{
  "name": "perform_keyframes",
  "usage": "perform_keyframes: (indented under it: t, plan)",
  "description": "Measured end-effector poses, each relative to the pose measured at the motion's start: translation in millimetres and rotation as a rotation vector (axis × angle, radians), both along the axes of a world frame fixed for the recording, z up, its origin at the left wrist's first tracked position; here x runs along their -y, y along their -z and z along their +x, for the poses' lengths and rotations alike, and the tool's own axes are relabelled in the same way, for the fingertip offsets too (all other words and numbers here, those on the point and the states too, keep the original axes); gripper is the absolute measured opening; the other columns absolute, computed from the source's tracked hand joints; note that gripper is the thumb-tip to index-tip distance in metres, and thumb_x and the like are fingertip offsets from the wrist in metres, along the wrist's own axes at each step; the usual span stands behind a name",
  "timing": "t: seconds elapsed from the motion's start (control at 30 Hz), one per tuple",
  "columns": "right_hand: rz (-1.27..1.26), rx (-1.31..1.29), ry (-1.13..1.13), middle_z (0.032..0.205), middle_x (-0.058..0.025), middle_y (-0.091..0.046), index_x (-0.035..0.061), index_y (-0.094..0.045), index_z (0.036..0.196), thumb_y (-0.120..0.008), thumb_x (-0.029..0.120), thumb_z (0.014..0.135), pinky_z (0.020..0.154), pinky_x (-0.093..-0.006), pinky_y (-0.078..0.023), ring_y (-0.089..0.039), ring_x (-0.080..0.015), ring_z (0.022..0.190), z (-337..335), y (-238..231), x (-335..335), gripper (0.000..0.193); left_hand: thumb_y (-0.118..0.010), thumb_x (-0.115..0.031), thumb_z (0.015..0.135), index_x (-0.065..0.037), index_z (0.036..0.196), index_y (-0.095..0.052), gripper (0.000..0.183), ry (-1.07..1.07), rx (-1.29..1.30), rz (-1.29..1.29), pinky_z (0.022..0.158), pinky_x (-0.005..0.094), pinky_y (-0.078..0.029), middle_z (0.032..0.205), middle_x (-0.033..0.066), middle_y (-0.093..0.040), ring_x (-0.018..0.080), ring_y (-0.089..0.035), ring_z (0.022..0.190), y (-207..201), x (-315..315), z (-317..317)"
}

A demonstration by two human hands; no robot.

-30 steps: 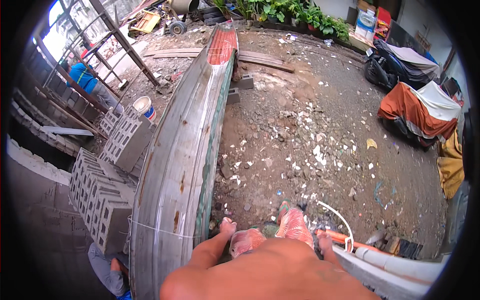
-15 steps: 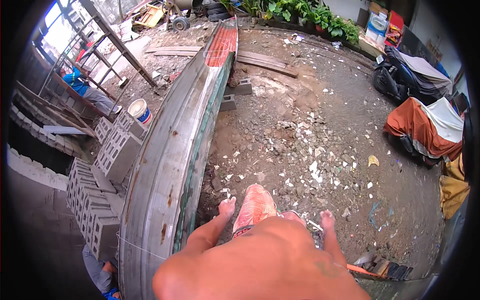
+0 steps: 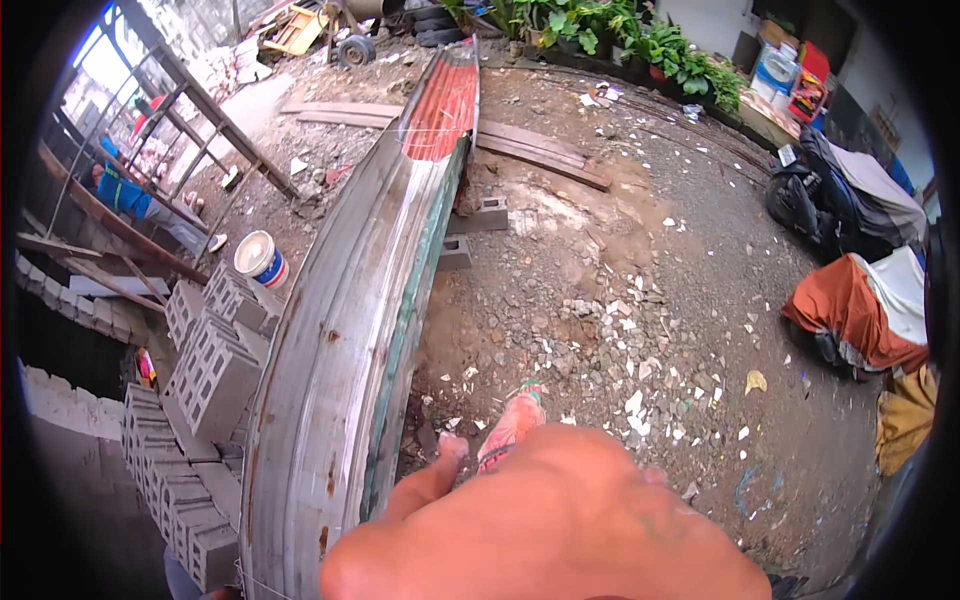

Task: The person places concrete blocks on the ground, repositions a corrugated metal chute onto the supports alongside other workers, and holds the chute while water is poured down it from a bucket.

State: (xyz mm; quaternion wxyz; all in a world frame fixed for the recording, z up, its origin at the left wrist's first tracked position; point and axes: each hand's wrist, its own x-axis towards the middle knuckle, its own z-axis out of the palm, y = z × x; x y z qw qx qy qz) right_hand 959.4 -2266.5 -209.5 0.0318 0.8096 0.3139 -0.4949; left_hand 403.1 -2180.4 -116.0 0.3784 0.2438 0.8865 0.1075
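My left hand (image 3: 453, 447) hangs low beside the printed shorts (image 3: 514, 428), close to the right edge of the long corrugated metal sheets (image 3: 345, 330). It is small and blurred, so I cannot make out how its fingers lie, and no object shows in it. Of my right hand (image 3: 655, 475) only a bit shows past the chest; its fingers are hidden. The metal sheets stretch from the near left to the far middle, grey with a green edge and a rusty red far end. Hollow concrete blocks (image 3: 210, 375) are stacked left of them.
A white bucket (image 3: 262, 258) stands behind the blocks. Planks (image 3: 545, 158) and loose blocks (image 3: 480, 215) lie right of the sheets. Broken rubble (image 3: 620, 330) covers the ground. Covered motorcycles (image 3: 860, 310) stand at the right, potted plants (image 3: 640, 50) at the back. A person (image 3: 150, 205) is at the far left.
My body has shifted, and the view with it. The right hand, in plain sight before, is now mostly behind my chest. My left hand appears lower, still beside the sheets.
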Motion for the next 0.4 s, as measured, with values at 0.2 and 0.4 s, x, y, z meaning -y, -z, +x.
perform_keyframes:
  t: [0.2,0.4]
  plan:
    - [0.411,-0.099,0.312,0.08,-0.0052,-0.059,0.0074,-0.059,0.113,-0.06,0.026,0.092,0.054,-0.0318,-0.048,-0.057,-0.0161,0.067,-62.5,-59.9,-249.8,0.028,-0.063,-0.026,0.082,-0.004,0.071,-0.061,0.024,0.47,-0.214,0.188,0.071,0.0459,-0.052,0.074,0.0173,-0.065,0.0304,-0.066,0.075,25.3,-159.4,-45.5]
    - [0.442,-0.357,0.229,0.08,-0.0054,-0.06,0.004,-0.053,0.123,-0.061,0.023,0.092,0.046,-0.0281,-0.043,-0.056,-0.0134,0.066,-112.6,-70.6,-452.7,0.038,-0.058,-0.044,0.087,-0.005,0.081,-0.069,0.041,0.019,-0.092,0.284,0.078,0.0476,-0.05,0.086,0.0208,-0.069,0.0351,-0.067,0.085,-10.1,-345.7,-38.3]
